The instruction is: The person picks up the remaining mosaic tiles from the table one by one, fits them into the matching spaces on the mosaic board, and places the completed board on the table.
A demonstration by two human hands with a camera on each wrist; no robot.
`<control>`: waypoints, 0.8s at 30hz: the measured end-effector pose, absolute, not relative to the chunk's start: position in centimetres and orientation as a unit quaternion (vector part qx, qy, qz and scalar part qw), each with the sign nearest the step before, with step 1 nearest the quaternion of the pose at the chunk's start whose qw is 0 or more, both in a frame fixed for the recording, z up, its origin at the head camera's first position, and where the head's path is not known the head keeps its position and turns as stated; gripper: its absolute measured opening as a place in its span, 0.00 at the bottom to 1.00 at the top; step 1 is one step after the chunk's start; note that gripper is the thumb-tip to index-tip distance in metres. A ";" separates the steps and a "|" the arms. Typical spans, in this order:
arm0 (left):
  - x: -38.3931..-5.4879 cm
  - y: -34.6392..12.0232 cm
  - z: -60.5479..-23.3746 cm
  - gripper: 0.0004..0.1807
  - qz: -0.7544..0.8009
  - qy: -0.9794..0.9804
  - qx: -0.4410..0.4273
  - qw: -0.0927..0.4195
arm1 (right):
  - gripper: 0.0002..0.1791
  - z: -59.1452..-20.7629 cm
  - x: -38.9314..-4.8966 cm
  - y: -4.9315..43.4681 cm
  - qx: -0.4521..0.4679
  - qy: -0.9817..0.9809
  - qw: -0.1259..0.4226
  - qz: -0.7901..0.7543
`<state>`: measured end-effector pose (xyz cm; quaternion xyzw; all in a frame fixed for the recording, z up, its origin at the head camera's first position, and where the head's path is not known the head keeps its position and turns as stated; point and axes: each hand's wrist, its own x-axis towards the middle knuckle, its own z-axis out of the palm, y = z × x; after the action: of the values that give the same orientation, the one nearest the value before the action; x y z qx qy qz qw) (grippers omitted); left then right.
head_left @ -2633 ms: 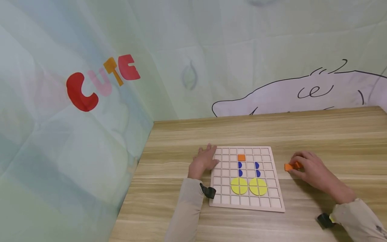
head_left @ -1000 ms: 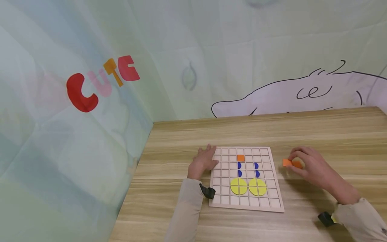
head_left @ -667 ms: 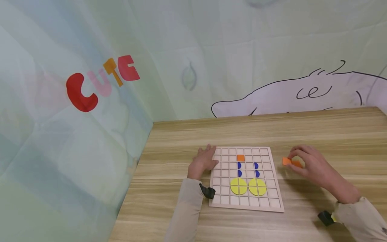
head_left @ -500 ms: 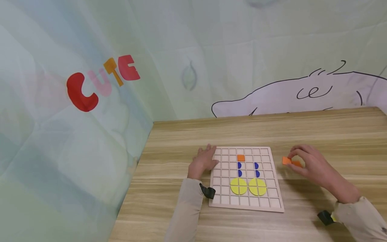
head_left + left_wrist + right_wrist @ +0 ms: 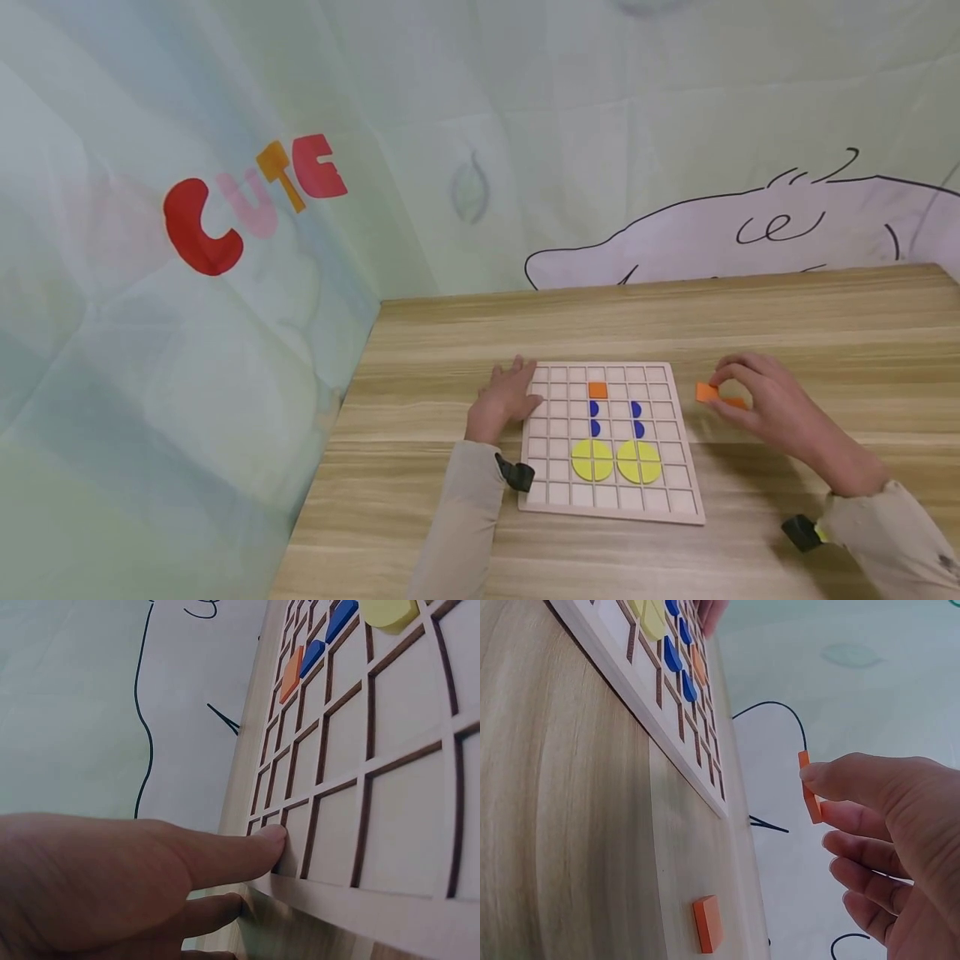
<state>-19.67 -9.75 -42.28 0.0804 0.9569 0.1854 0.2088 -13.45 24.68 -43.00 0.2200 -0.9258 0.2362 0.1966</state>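
My left hand rests at the far left corner of a wooden grid board. Its fingers spread past the edge, and in the left wrist view the thumb lies on the rim and corner cells. To the right of the board, my right hand pinches an orange square tile between thumb and index finger. In the right wrist view this held tile stands clear of the table. A second orange tile lies on the tabletop below the hand; in the head view it shows partly behind the fingers.
On the board sit an orange square, several blue half-round pieces and two yellow circles made of quarter pieces. The wooden table meets printed fabric walls at its left and back.
My right hand has lifted an orange tile from beside the other one and shifted it slightly left and away from me. My left hand keeps its place on the board.
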 end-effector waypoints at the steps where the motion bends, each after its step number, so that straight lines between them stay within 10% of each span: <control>1: -19.7 -9.8 -42.3 0.34 0.186 0.957 0.080 0.209 | 0.13 -43.0 -13.5 24.6 0.218 -0.926 0.194 0.238; 24: -19.6 -9.7 -42.1 0.34 0.186 0.958 0.077 0.206 | 0.14 -43.3 -14.5 23.7 0.243 -0.916 0.213 0.238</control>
<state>-19.64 -9.67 -42.14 0.0774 0.9576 0.1858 0.2060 -14.46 23.66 -43.34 0.2428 -0.9160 0.2384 0.2127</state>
